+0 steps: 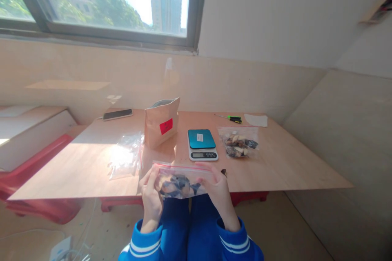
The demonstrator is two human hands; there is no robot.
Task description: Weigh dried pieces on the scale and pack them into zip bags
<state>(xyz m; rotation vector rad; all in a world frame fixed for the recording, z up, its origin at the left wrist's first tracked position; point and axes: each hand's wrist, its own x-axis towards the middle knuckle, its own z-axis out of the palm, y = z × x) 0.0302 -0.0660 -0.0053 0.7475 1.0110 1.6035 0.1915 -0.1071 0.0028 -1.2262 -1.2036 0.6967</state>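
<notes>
Both my hands hold a clear zip bag (180, 181) with a red seal strip, filled with dark and pale pieces, just past the near edge of the wooden table (275, 167). My left hand (150, 200) grips its left end and my right hand (219, 197) grips its right end. Right beyond the bag stands a small scale (202, 144) with a teal top. A second filled zip bag (239, 142) lies to the right of the scale. A brown paper pouch (161, 122) with a red label stands open to the left of the scale.
A heap of empty clear bags (126, 155) lies at the left in sunlight. A phone (117, 114) rests at the far left edge, a green screwdriver (233, 118) and a white cloth (256, 120) at the back. A dark crumb (223, 171) lies by my right hand. Red supports (39, 195) carry the table.
</notes>
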